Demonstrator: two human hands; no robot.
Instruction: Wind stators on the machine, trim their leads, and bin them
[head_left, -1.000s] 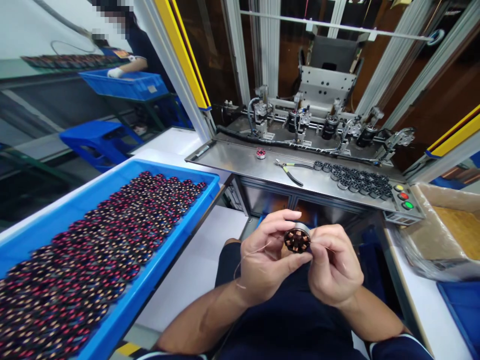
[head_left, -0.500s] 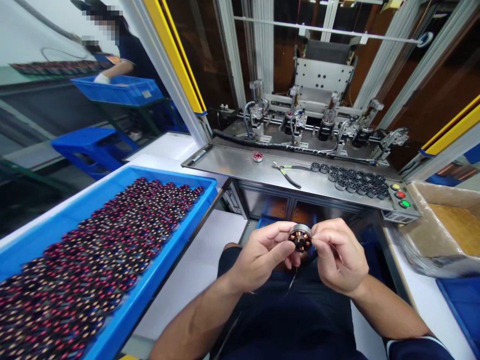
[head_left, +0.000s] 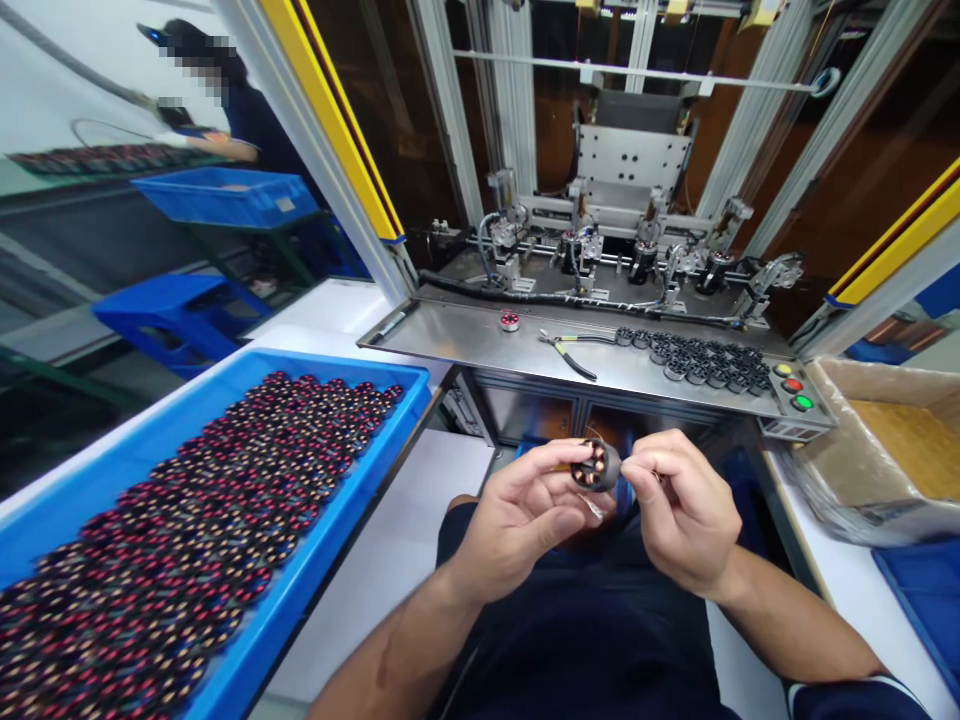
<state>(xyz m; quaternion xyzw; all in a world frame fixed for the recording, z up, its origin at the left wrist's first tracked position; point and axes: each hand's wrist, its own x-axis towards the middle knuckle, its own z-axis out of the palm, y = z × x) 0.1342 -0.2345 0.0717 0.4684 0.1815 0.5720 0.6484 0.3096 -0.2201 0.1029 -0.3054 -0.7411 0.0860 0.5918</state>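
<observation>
My left hand holds a small round motor stator with copper windings between its fingers, above my lap. Its wound face is tilted toward the left, and the dark rim faces right. Thin loose wire ends hang below it, by my left fingers. At the stator's right edge, my right hand is closed in a pinch on a thin copper wire, mostly hidden by the fingers. On the metal ledge beyond lie cutting pliers with open handles and one red-and-silver stator.
A blue tray full of wound stators stands at left. Several dark cores sit on the ledge beside the push buttons. Behind is a machine with clamping fixtures. A lined carton is at right; a co-worker stands far left.
My left hand has turned the stator so its wound face points further left. My right fingers still pinch at its edge. The co-worker's hand has moved from the blue bin toward the back shelf.
</observation>
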